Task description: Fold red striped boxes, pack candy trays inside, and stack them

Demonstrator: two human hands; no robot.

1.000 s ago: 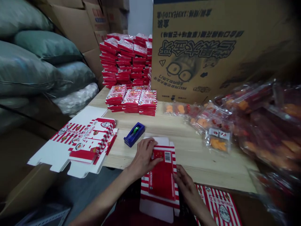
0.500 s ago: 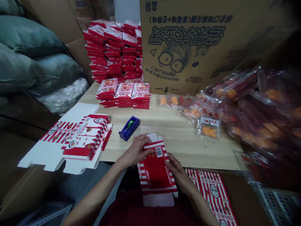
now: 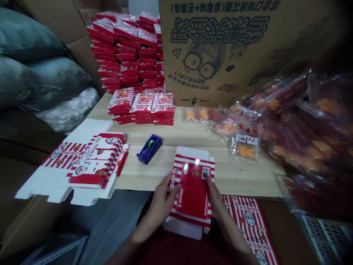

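Note:
Between my two hands is a red-and-white striped cardboard box [image 3: 193,191], its back panel with a barcode facing up. White flaps stick out at its far and near ends. My left hand [image 3: 162,202] grips the left side, thumb lying on the red panel. On the right edge, my right hand [image 3: 216,200] holds the box, its thumb near the barcode; its other fingers are hidden beneath. A blue tape dispenser [image 3: 149,148] with green tape lies on the wooden table [image 3: 138,180], beyond my left hand.
Flat printed box blanks [image 3: 91,162] lie at left. Filled red boxes [image 3: 142,106] stand in stacks behind, beside a large carton [image 3: 215,55]. Clear bags of orange sweets [image 3: 245,151] pile up at right. A striped printed sheet [image 3: 250,224] lies below the table's front edge.
The box has moved forward and its far flap now stands out fully. My left hand has slid from the top end down to the left side. The view has shifted slightly.

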